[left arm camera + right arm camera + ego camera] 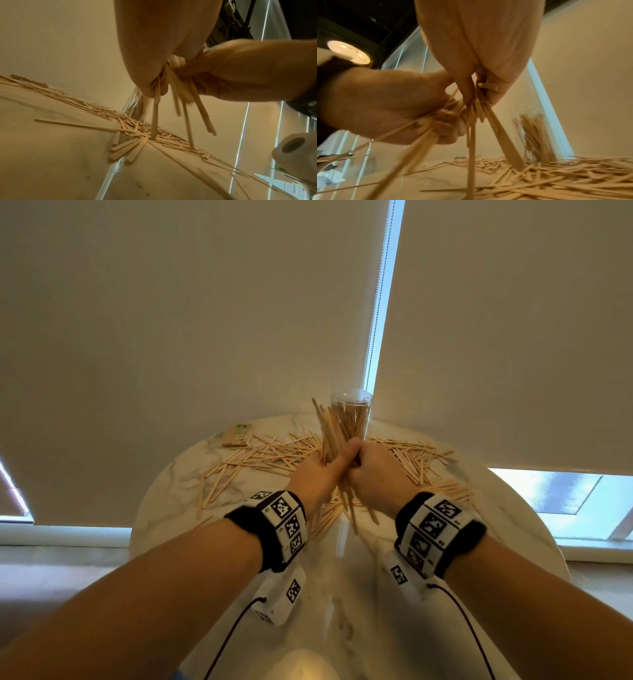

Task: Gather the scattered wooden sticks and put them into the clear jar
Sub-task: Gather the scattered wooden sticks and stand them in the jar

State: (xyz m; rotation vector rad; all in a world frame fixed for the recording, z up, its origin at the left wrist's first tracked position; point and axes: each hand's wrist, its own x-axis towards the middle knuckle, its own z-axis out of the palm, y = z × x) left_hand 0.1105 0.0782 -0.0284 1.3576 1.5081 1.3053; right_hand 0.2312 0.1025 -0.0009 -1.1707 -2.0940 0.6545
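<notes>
Both hands hold one bundle of wooden sticks (330,426) upright over the table's middle. My left hand (320,474) grips it from the left, with the thumb across the front. My right hand (371,470) clasps it from the right, touching the left. The bundle's lower ends (187,108) splay out unevenly, and some reach the pile on the table. The clear jar (352,412) stands just behind the bundle with sticks inside (534,132). Many scattered sticks (260,458) lie to the left, and more loose sticks (419,462) lie to the right.
The round marble table (359,594) is bare near me. A flat packet of sticks (238,435) lies at the back left. Roller blinds with a bead chain (375,302) hang close behind the jar. The table edge curves away on both sides.
</notes>
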